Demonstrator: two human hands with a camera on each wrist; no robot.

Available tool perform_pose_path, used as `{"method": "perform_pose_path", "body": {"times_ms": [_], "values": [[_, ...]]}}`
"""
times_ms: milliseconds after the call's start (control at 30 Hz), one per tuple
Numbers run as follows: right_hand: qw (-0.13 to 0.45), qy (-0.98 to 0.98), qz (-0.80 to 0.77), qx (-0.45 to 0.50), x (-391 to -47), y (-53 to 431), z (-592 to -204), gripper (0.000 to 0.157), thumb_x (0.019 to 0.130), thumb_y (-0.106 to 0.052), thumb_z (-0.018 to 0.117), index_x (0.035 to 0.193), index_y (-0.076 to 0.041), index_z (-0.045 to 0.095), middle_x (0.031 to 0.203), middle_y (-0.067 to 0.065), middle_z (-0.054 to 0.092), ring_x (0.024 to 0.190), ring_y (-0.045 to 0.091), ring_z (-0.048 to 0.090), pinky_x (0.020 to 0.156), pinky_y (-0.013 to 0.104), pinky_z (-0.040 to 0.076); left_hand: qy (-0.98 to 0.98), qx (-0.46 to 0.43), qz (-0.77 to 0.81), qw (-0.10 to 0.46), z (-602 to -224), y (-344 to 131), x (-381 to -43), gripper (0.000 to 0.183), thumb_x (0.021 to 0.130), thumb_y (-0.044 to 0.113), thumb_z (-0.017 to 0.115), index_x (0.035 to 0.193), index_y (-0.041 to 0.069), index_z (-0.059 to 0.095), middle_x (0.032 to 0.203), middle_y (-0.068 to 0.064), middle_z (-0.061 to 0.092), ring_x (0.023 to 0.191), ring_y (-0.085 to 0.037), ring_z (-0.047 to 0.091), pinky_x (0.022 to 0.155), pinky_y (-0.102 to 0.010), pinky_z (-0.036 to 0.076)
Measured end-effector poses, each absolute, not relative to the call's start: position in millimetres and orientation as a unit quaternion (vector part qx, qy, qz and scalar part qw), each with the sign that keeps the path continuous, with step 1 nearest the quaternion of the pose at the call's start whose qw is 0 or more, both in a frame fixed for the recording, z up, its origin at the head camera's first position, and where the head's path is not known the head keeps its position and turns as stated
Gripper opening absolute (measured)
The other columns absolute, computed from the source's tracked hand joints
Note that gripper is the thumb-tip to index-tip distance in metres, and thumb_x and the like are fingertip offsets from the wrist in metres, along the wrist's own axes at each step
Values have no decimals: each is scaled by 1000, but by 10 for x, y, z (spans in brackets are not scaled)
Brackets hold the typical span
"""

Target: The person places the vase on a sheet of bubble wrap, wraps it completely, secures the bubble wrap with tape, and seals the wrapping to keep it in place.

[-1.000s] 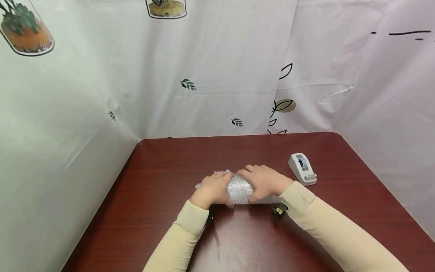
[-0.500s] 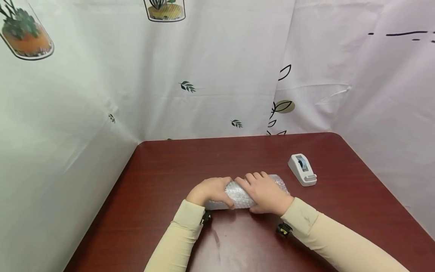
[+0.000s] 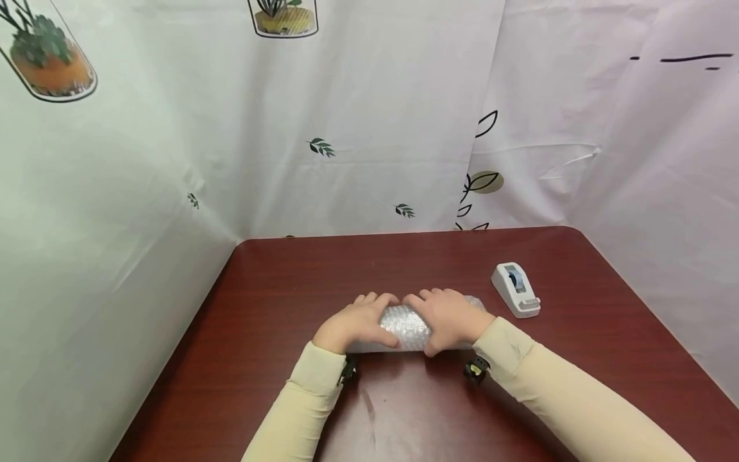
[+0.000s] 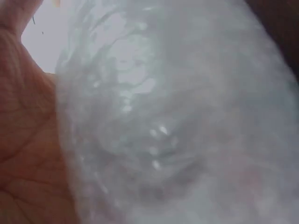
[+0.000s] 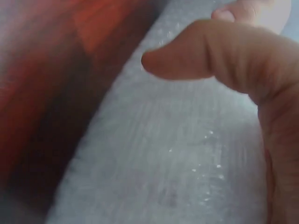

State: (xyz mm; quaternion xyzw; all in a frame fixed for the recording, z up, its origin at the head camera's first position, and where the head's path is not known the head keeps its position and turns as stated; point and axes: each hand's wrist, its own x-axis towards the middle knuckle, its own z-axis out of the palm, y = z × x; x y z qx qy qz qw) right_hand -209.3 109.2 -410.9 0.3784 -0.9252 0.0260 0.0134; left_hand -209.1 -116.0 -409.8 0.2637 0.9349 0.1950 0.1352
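Head view: a bubble-wrap bundle [image 3: 407, 328] lies crosswise between the left hand [image 3: 358, 323] and the right hand [image 3: 453, 317], roughly midway between the left and right edges of the tabletop [image 3: 288, 276], its length about parallel to the far edge; whether it rests on the surface or is held just above cannot be told.
Left fingers: curved over the far side of the bundle, thumb on the near side, gripping it; the left wrist view shows the palm alongside the clear plastic.
Right fingers: likewise curled round the bundle toward its right end, gripping it; the right wrist view shows the thumb over the wrap.
Bundle contents: the wrap is hazy and silvery, layered and blistered; what is inside cannot be made out.
Tape dispenser [image 3: 516, 290]: white, standing near the right edge, toward the far right corner, well clear of both hands.
Dispenser contents: a bluish tape roll [image 3: 515, 278] sits in its open well.
Backdrop [image 3: 375, 96]: white cloth behind the far edge, printed with leaf sprigs and, higher up, plants in glass jars.
Sleeves: cream [image 3: 306, 398], one on each arm.
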Motion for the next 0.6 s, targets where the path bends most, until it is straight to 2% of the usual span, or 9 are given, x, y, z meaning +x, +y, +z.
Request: {"method": "perform_pose_path", "body": {"times_ms": [133,267,600], "values": [[-50,-931,50,358,-2184,1102,-4086,77,54,-41,83,123,-21,55,93,-4,59,75,14,58,62,39,50,948,261,160,88,-4133,-1144,-2037,86,64,45,90,136,21,48,118,-5,52,107,-26,49,90,-45,44],[-98,-930,72,347,-2239,1115,-4056,71,56,-40,79,121,-21,55,91,-7,61,74,12,58,65,38,50,959,252,115,55,-4153,-1093,-2000,93,54,40,98,131,22,48,112,-6,53,100,-28,51,83,-44,43],[-160,-926,110,323,-2333,1110,-4036,74,53,-38,79,122,-22,56,93,-8,63,78,13,59,70,37,50,960,267,86,10,-4177,-1083,-1998,85,55,38,98,125,21,53,112,-6,54,102,-29,54,83,-46,45]]}}
